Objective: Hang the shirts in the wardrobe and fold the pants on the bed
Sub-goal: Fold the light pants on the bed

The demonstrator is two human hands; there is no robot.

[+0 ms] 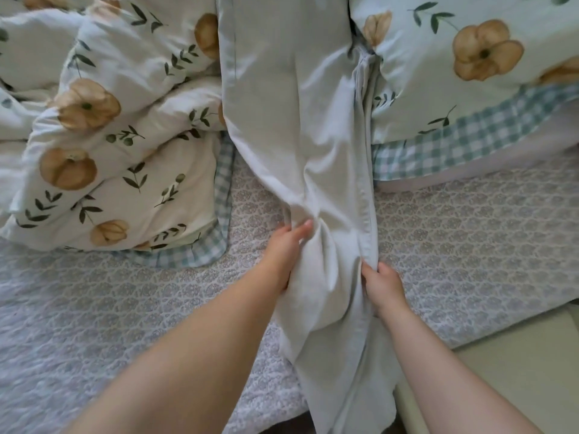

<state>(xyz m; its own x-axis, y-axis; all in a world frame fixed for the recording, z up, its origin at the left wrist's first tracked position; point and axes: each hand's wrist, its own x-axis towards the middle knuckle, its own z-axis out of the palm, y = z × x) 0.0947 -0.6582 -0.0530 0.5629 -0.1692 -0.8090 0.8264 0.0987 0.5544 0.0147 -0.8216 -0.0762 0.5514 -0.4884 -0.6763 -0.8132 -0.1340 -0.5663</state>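
Bedroom scene from a head cam, looking down on a bed (125, 292) w/ a quilted, small-print top. One crumpled floral duvet (109, 136) sits toward the far left corner, and a floral bedding piece (470, 73) w/ check trim sits toward the far right. Btwn them lies one pair of pale grey-green pants (297, 120), long and narrow. Its long axis runs straight away from the person: far end out of shot at the top, near end draped over the bed's near edge. It looks laid leg on leg, w/ a doubled seam along the right side. Which end is the waist, can't tell. No shirts or wardrobe in view.

Both hands are on the pants, approx mid-length, one per side, w/ bare forearms (194, 355) reaching in from the near edge. The left hand (286, 249) grips the left edge, thumb on top, fingers tucked under bunched cloth; it's slightly farther up the bed. The right hand (383, 285) pinches the right seam edge, fingers curled tight. Cloth btwn them is gathered and puckered, narrower than the flat stretch beyond.

Judgement: the step is folding the pants, early on, w/ no crosswise fold yet. Since the length runs away from the body, the next fold prob. goes along that axis, one end brought over the other. Neither hand is clearly better placed. Risk: the bunched middle creases unless smoothed first.
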